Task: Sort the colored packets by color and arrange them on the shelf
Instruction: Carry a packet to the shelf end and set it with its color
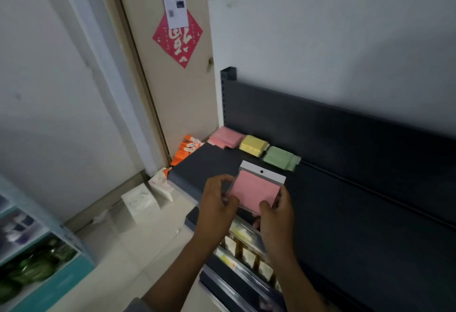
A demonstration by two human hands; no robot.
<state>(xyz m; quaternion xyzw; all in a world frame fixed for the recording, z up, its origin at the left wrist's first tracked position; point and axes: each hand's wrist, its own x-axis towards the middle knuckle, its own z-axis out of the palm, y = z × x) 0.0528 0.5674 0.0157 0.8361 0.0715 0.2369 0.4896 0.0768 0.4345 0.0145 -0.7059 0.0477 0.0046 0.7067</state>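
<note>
Both hands hold one pink packet (255,193) over the front part of the dark shelf (345,213). Left hand (218,203) pinches its left edge w/ curled fingers, thumb on the lower corner; right hand (277,215) grips the bottom right corner, thumb on the pink face. Packet is roughly flat, slightly tilted, white header strip w/ hang hole pointing away from the hands, toward the shelf back.

Key relation: pink stack (225,137) lies ahead and to the left of the hands, at the shelf's far left corner by the upright. Yellow stack (254,145) sits just right of it, green stack (281,157) right again and nearest the hands, straight ahead. The three run in a row slanting along the back panel. Left hand is nearer the pink stack, so prob. the move goes forward-left, passing the green & yellow.

Writing: none legible on the packet. Red diamond poster (177,37) on the door (172,101) carries a white character, apparently upside down; white paper (174,3) above it has small print & a code, too blurred to read.
</note>
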